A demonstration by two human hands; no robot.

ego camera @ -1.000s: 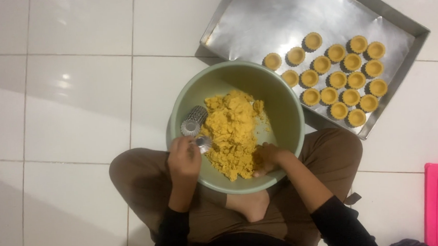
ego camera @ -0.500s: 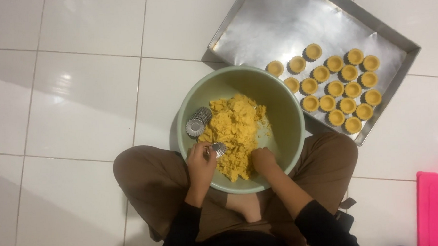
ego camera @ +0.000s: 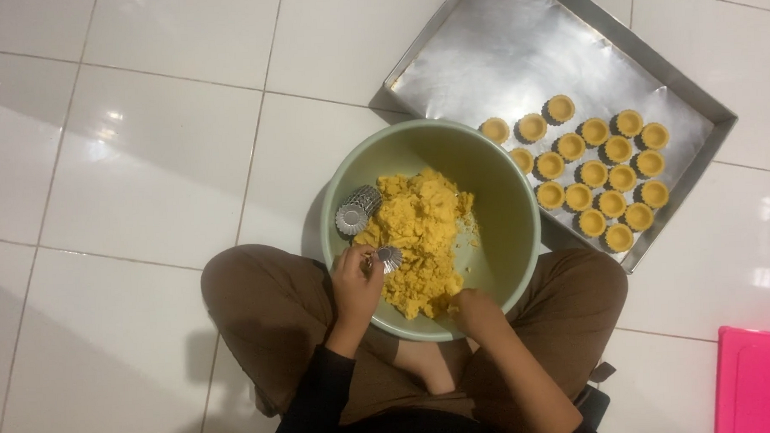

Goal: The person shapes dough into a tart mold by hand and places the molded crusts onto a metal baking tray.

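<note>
The left hand [ego camera: 356, 281] pinches a small fluted metal mould [ego camera: 390, 258] by its rim, at about 8 o'clock inside the green bowl [ego camera: 513, 229], just touching the yellow dough [ego camera: 420, 232]. The right hand [ego camera: 475, 311] digs into the dough at 6 o'clock, fingers curled on a lump; whether it has fully closed, I cannot tell. The mould looks light, thin and easily dented, so the rim is the place to hold. The dough appears soft and crumbly, best taken in small pinches. A stack of moulds [ego camera: 355, 211] leans at 9 o'clock. Filled shells [ego camera: 601, 175] sit on the tray [ego camera: 482, 59] at 2 o'clock. The right fingertips are buried, and a pink thing [ego camera: 758, 383] is cut off at 4 o'clock.
</note>
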